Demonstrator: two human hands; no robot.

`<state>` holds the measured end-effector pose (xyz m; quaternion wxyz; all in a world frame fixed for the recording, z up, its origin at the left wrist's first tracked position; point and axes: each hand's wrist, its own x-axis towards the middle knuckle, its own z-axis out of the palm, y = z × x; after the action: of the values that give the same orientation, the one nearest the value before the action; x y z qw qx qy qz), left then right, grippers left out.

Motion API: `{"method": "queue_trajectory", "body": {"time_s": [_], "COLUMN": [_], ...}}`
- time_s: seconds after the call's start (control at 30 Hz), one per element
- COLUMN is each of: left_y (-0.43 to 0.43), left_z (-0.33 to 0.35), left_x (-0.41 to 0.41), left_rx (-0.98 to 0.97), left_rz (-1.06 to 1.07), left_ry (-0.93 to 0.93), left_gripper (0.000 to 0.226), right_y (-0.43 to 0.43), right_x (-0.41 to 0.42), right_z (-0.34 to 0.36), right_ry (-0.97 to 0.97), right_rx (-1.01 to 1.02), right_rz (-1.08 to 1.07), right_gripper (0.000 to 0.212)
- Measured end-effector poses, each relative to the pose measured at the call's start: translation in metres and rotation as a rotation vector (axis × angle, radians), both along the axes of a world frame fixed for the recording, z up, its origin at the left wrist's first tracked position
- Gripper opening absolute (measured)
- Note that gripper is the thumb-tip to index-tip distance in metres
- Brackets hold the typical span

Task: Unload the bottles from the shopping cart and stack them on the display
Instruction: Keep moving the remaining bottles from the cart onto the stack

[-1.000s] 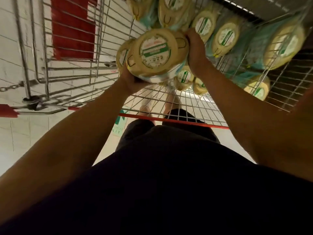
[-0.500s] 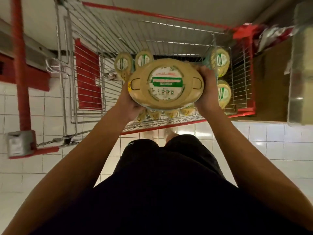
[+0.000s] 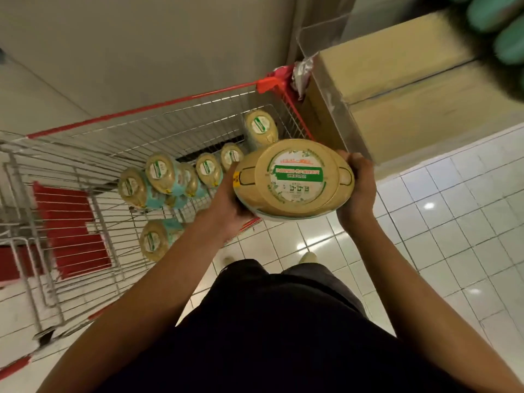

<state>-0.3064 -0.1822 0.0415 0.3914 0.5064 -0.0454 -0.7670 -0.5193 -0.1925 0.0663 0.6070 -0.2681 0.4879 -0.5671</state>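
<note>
Head view: we hold one bottle (image 3: 293,178) between both hands, over the right edge of the shopping cart (image 3: 141,110) and the tiled floor (image 3: 453,222). Our left hand (image 3: 226,205) grips its left side and our right hand (image 3: 355,191) curls round its right side. More bottles (image 3: 161,173) lie in the cart. A cardboard display (image 3: 397,80) stands beside the cart's far corner.
</note>
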Motion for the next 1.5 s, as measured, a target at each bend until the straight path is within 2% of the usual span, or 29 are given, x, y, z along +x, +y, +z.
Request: {"method": "queue_trajectory", "body": {"time_s": [0.13, 0.3, 0.43, 0.57, 0.67, 0.8, 0.9, 1.0, 1.13, 1.3, 1.37, 1.5], "left_y": [-0.016, -0.037, -0.058, -0.094, -0.128, -0.177, -0.211, -0.240, -0.280, -0.311, -0.314, -0.302], "left_z": [0.004, 0.007, 0.008, 0.005, 0.002, -0.003, -0.008, -0.010, -0.008, -0.013, -0.014, -0.020], "left_x": [-0.086, -0.181, -0.231, -0.257, -0.271, -0.291, -0.310, -0.331, -0.352, -0.367, -0.370, -0.377], "left_rx": [-0.016, -0.058, -0.049, -0.008, 0.017, 0.042, 0.087, 0.145, 0.183, 0.115, 0.105, 0.063], "left_rz": [-0.089, -0.131, -0.149, -0.231, -0.265, -0.264, -0.231, -0.152, -0.080, -0.050, -0.028, 0.052], "left_ry": [-0.088, -0.078, -0.093, -0.136, -0.139, -0.153, -0.163, -0.161, -0.165, -0.343, -0.394, -0.452], "left_gripper": [0.057, 0.059, 0.053, 0.051, 0.048, 0.048, 0.049, 0.049, 0.051, 0.050, 0.049, 0.041], "right_y": [-0.007, -0.030, -0.052, -0.085, -0.116, -0.163, -0.199, -0.230, -0.272, -0.312, -0.317, -0.295], "right_x": [-0.089, -0.180, -0.228, -0.256, -0.272, -0.292, -0.307, -0.323, -0.336, -0.341, -0.341, -0.347], "right_z": [0.002, 0.009, 0.003, -0.012, -0.022, -0.034, -0.037, -0.043, -0.043, -0.044, -0.045, -0.052], "right_ry": [0.084, 0.103, 0.084, 0.048, 0.027, 0.097, 0.124, 0.062, 0.099, 0.139, 0.162, 0.426], "right_rx": [-0.014, -0.085, -0.003, 0.038, 0.089, 0.095, 0.128, 0.116, 0.179, 0.227, 0.236, 0.226], "right_rz": [-0.039, -0.031, -0.126, -0.141, -0.152, -0.121, -0.087, -0.105, -0.162, -0.265, -0.322, -0.366], "right_gripper": [0.044, 0.036, 0.035, 0.049, 0.042, 0.040, 0.039, 0.037, 0.045, 0.063, 0.051, 0.016]}}
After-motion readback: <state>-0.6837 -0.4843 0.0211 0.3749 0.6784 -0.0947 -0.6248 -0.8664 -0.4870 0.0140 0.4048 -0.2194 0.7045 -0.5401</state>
